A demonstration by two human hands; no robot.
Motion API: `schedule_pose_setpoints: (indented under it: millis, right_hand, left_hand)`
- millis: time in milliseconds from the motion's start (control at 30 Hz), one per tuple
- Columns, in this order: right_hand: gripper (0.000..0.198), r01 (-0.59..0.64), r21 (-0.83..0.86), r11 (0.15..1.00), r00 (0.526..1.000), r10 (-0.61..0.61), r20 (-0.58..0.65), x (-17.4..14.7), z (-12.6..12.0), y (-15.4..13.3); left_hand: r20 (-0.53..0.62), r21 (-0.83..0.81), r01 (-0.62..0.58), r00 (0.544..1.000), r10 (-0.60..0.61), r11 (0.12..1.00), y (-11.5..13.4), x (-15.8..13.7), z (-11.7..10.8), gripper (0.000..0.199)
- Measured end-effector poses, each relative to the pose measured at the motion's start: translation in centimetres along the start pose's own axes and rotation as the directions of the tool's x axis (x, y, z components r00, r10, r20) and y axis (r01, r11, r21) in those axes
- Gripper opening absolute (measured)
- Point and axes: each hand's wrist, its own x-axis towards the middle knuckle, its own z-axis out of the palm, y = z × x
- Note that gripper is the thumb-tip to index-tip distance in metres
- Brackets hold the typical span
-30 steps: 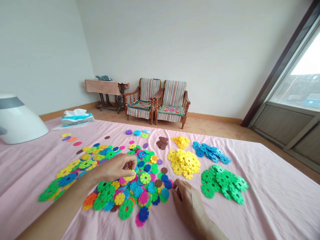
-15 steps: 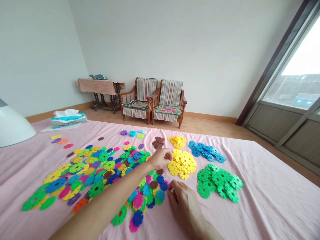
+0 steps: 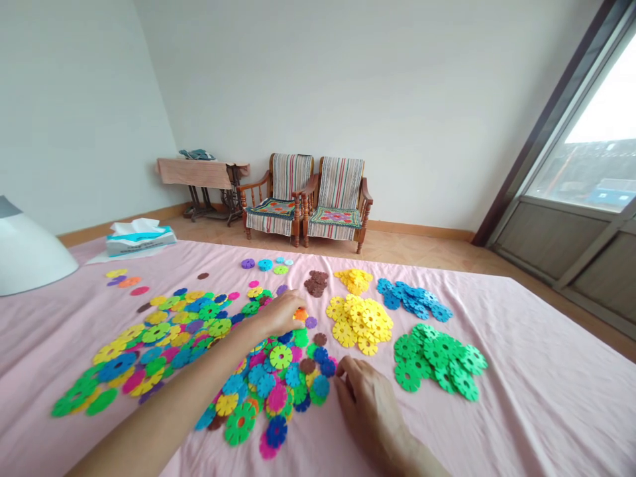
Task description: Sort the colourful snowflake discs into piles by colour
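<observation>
My left hand [image 3: 282,314] hovers over the right side of a mixed pile of flower-shaped plastic discs [image 3: 206,329]. Its thumb and fingers are bent but apart, around an orange disc [image 3: 300,315]; a purple disc [image 3: 311,322] lies just beside them. Nearer to me, my right hand [image 3: 368,401] rests on the cloth to the right of the pile, close to some dark blue discs [image 3: 328,368]. Its fingers are curled in, and their inside is hidden. Between and beyond the hands sits a heap of yellow discs [image 3: 362,321].
Sorted heaps of green [image 3: 440,361], blue [image 3: 412,300], brown [image 3: 316,283] and paler yellow discs [image 3: 354,280] lie on the pink cloth [image 3: 527,371]. A tissue box [image 3: 141,241] and a white rounded object [image 3: 32,258] stand at left. Two wooden chairs [image 3: 332,215] are behind.
My left hand has moved left from beside the yellow heap to the mixed pile, and one more yellow disc shows at that heap's left edge. My right hand stays in place.
</observation>
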Motion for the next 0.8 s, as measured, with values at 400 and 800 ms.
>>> schedule_pose_setpoints:
  millis: [400,800]
  right_hand:
    - [0.012,-0.007,-0.008,1.0,1.0,0.007,-0.002,0.0,0.0,0.0]
    - [0.012,0.014,-0.018,1.0,0.999,-0.014,-0.031,-0.1,0.2,0.1]
  left_hand:
    - [0.02,0.012,-0.005,1.0,0.004,1.0,-0.1,-2.3,-1.5,0.027]
    - [-0.166,-0.162,0.112,0.976,-0.139,0.98,-0.1,-1.8,-1.8,0.01]
